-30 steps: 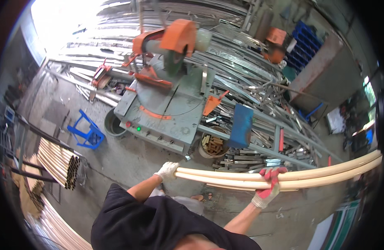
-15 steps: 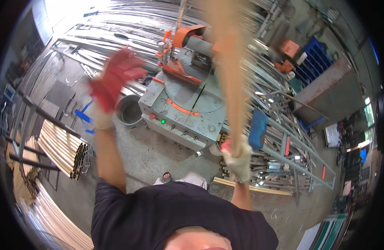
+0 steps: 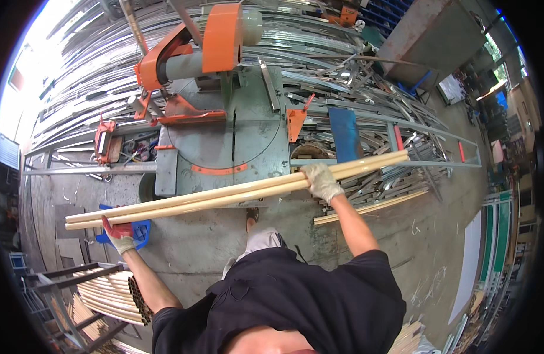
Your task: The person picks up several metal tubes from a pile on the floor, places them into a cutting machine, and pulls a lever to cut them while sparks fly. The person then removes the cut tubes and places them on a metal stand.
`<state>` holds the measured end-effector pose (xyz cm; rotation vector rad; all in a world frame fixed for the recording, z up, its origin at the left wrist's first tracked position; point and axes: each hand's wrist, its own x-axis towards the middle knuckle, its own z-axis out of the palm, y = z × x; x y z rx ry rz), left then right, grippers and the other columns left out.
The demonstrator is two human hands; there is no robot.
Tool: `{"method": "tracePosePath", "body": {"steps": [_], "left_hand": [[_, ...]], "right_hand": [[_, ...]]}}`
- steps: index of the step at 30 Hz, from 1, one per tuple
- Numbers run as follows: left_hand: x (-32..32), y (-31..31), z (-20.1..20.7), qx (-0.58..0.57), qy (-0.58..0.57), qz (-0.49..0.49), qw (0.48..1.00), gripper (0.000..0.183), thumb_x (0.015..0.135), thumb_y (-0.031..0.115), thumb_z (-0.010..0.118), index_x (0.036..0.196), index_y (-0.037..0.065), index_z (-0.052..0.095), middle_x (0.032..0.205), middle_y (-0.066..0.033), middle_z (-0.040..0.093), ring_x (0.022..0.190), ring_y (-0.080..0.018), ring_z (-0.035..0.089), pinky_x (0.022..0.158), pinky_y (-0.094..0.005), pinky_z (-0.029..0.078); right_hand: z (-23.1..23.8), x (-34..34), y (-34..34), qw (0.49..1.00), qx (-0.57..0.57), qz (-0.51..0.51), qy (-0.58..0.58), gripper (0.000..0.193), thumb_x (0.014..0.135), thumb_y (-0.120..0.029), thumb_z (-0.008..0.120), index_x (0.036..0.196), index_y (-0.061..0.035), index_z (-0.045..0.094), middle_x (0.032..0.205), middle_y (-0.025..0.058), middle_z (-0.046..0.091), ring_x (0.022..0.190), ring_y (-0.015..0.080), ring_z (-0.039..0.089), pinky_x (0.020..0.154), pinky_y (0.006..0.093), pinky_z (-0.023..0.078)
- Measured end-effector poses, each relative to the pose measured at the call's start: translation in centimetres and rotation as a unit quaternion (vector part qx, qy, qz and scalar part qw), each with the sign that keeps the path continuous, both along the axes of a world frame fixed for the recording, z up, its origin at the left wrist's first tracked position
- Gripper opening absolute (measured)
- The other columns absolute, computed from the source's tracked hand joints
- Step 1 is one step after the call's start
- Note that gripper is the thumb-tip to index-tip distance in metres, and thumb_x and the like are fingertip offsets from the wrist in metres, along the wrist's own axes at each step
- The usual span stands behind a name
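Two long cream-coloured tubes (image 3: 224, 195) lie side by side across the front of a cut-off saw's grey table (image 3: 260, 138), tilted with the right end farther away. My right hand (image 3: 322, 182), in a white work glove, is closed around them right of the middle. Near their left end my left hand (image 3: 118, 233), in a glove with a red palm, holds them from the near side; some of its fingers are hidden behind the tubes. Beyond the tubes stands the saw with its orange blade guard (image 3: 222, 38), over a slot in the table.
Heaps of metal profiles (image 3: 319, 41) fill the back. A rack (image 3: 89, 272) with stacked cream tubes stands at the lower left, near a blue object (image 3: 141, 233) on the floor. A blue sheet (image 3: 344, 134) and an orange bracket (image 3: 295, 123) sit right of the saw.
The tubes have swung from upright to lying crosswise in front of me. My left hand, raised and off them before, now holds their left end. The view has shifted toward the saw.
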<state>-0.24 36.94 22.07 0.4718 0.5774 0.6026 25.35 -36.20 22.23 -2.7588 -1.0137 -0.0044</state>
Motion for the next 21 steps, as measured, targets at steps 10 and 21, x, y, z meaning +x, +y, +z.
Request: {"method": "tracePosePath", "body": {"steps": [10, 21], "left_hand": [[13.3, 9.4, -8.0, -0.009, 0.023, 0.001, 1.000, 0.060, 0.081, 0.054, 0.084, 0.110, 0.004, 0.068, 0.108, -0.0163, 0.073, 0.105, -0.0339, 0.068, 0.104, -0.0516, 0.051], [25.4, 11.5, -13.1, -0.031, 0.025, 0.016, 0.999, 0.057, 0.080, 0.055, 0.084, 0.108, 0.011, 0.063, 0.098, -0.0119, 0.069, 0.096, -0.0369, 0.065, 0.098, -0.0567, 0.052]], "right_hand": [[-6.0, 16.5, 2.7, 0.998, 0.002, -0.062, 0.002, 0.040, 0.075, -0.001, 0.073, 0.112, -0.0115, 0.063, 0.113, 0.0121, 0.067, 0.113, 0.0335, 0.060, 0.104, 0.0468, 0.042], [-7.4, 15.7, 7.4, 0.962, -0.023, -0.271, 0.017, 0.079, 0.073, -0.022, 0.085, 0.143, -0.0067, 0.051, 0.148, 0.0223, 0.049, 0.137, 0.0393, 0.048, 0.119, 0.0457, 0.037]]}}
